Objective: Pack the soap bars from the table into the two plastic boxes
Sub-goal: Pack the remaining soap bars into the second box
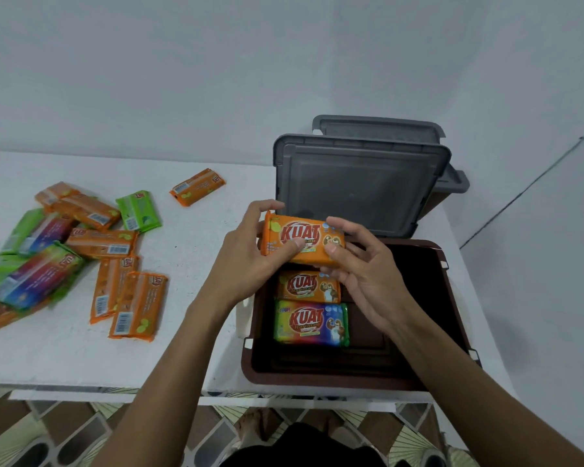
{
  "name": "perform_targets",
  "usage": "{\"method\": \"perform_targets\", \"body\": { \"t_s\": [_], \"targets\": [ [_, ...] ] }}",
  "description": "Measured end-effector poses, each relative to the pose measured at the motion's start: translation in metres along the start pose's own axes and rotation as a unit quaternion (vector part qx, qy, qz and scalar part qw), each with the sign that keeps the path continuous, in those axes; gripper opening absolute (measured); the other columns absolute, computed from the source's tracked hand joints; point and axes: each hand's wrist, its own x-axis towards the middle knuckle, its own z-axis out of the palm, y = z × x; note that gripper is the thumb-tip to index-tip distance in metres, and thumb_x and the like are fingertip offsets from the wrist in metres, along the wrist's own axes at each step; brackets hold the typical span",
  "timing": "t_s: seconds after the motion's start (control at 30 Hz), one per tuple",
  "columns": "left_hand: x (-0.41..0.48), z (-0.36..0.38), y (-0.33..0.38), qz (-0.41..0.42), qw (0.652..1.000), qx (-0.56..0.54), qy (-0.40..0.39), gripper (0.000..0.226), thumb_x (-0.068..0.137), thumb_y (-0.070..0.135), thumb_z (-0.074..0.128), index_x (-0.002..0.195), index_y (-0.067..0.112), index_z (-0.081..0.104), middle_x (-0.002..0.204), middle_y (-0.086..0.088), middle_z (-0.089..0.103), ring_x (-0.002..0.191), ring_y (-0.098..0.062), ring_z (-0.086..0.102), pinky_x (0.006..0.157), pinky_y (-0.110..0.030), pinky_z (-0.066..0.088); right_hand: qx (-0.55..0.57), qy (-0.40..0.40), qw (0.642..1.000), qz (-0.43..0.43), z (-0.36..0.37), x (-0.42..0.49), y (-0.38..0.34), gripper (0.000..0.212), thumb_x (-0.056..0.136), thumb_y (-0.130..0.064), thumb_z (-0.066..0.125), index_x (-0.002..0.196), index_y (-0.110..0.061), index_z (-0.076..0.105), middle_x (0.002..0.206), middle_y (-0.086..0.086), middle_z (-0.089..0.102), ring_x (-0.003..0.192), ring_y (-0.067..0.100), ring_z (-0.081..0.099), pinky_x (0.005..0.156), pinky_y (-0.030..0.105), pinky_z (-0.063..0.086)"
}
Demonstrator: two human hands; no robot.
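Both hands on one orange KUAT soap bar (304, 242). Left hand (250, 251) grips its left end, thumb across the face. Right hand (361, 271) pinches the right end between thumb and fingertips.

Bar is label-up, roughly level, over the far-left part of the brown plastic box (317, 377). My read: the two-hand hold is for squaring it to the row below. There the orange bar in the box (307, 286) and the multicolour bar (311, 323) lie flat, label-up, edge to edge near the left wall. Likely slot is just behind the orange one. Right half of the box shows bare floor.

Grey lid (358, 190) leans upright just behind the box, near the drop spot, so knuckles could clip it. Second box (378, 129) sits behind the lid, mostly hidden; can't tell if it's open.

Loose pile of orange and green bars (81, 251) lies on the white table (182, 348), well apart to the left. A lone orange bar (198, 187) lies farther back.
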Motion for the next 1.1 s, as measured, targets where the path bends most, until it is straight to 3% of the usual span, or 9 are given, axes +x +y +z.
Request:
{"method": "perform_targets", "body": {
  "t_s": [0.1, 0.2, 0.3, 0.4, 0.57, 0.77, 0.9, 1.1],
  "targets": [
    [0.002, -0.004, -0.010, 0.027, 0.995, 0.101, 0.011, 0.055, 0.083, 0.060, 0.061, 0.129, 0.034, 0.045, 0.115, 0.012, 0.059, 0.095, -0.004, 0.059, 0.075, -0.010, 0.045, -0.011, 0.010, 1.000, 0.009, -0.011, -0.002, 0.002, 0.037, 0.089, -0.006, 0.064, 0.124, -0.018, 0.064, 0.123, 0.013, 0.065, 0.110, 0.027, 0.066, 0.084, 0.040, 0.057],
    [0.003, -0.007, -0.023, 0.045, 0.986, 0.159, 0.028, 0.053, 0.082, 0.055, 0.053, 0.128, 0.029, 0.052, 0.129, 0.006, 0.057, 0.110, -0.009, 0.052, 0.088, -0.024, 0.042, -0.049, 0.021, 0.998, 0.022, -0.018, -0.005, 0.006, 0.036, 0.089, -0.006, 0.065, 0.123, -0.019, 0.064, 0.117, 0.010, 0.068, 0.106, 0.023, 0.069, 0.083, 0.039, 0.058],
    [0.003, -0.003, -0.036, 0.060, 0.974, 0.216, 0.029, 0.044, 0.090, 0.046, 0.055, 0.131, 0.028, 0.053, 0.136, 0.001, 0.052, 0.121, -0.017, 0.047, 0.097, -0.029, 0.038, -0.103, 0.031, 0.993, 0.042, -0.023, -0.006, 0.013, 0.036, 0.090, -0.008, 0.066, 0.124, -0.020, 0.063, 0.114, 0.006, 0.069, 0.102, 0.018, 0.070, 0.082, 0.037, 0.060],
    [0.002, 0.003, -0.044, 0.068, 0.973, 0.220, 0.028, 0.036, 0.097, 0.027, 0.056, 0.132, 0.025, 0.054, 0.133, -0.002, 0.055, 0.122, -0.018, 0.048, 0.103, -0.036, 0.042, -0.131, 0.023, 0.989, 0.063, -0.024, -0.005, 0.022, 0.037, 0.090, -0.010, 0.067, 0.124, -0.022, 0.063, 0.114, 0.006, 0.068, 0.102, 0.018, 0.070, 0.084, 0.038, 0.059],
    [0.000, 0.006, -0.045, 0.075, 0.977, 0.196, 0.048, 0.040, 0.097, 0.020, 0.057, 0.137, 0.020, 0.053, 0.132, -0.005, 0.060, 0.118, -0.020, 0.055, 0.099, -0.029, 0.041, -0.178, 0.026, 0.979, 0.092, -0.023, 0.003, 0.037, 0.038, 0.091, -0.006, 0.065, 0.123, -0.025, 0.060, 0.117, 0.007, 0.065, 0.103, 0.018, 0.068, 0.080, 0.031, 0.060],
    [0.001, 0.008, -0.046, 0.060, 0.977, 0.195, 0.057, 0.041, 0.098, 0.019, 0.055, 0.138, 0.014, 0.053, 0.133, -0.008, 0.059, 0.120, -0.022, 0.055, 0.100, -0.027, 0.039, -0.427, 0.022, 0.903, 0.039, -0.029, 0.002, 0.039, 0.041, 0.093, -0.019, 0.064, 0.132, -0.028, 0.055, 0.115, -0.007, 0.062, 0.089, 0.002, 0.064, 0.063, 0.014, 0.053],
    [0.000, 0.009, -0.047, 0.062, 0.978, 0.187, 0.062, 0.038, 0.098, 0.019, 0.055, 0.135, 0.013, 0.057, 0.132, -0.008, 0.060, 0.120, -0.022, 0.056, 0.099, -0.028, 0.041, -0.521, 0.044, 0.853, 0.003, -0.027, 0.003, 0.044, 0.040, 0.092, -0.023, 0.066, 0.131, -0.025, 0.057, 0.116, 0.000, 0.054, 0.101, 0.014, 0.061, 0.078, 0.028, 0.057],
    [-0.001, 0.010, -0.050, 0.066, 0.981, 0.168, 0.073, 0.035, 0.098, 0.018, 0.056, 0.132, 0.014, 0.059, 0.130, -0.006, 0.061, 0.117, -0.020, 0.057, 0.097, -0.025, 0.042, -0.538, 0.035, 0.842, 0.011, -0.027, 0.003, 0.044, 0.042, 0.092, -0.025, 0.066, 0.134, -0.023, 0.056, 0.117, 0.001, 0.055, 0.102, 0.013, 0.061, 0.081, 0.031, 0.058]
  ]
}}
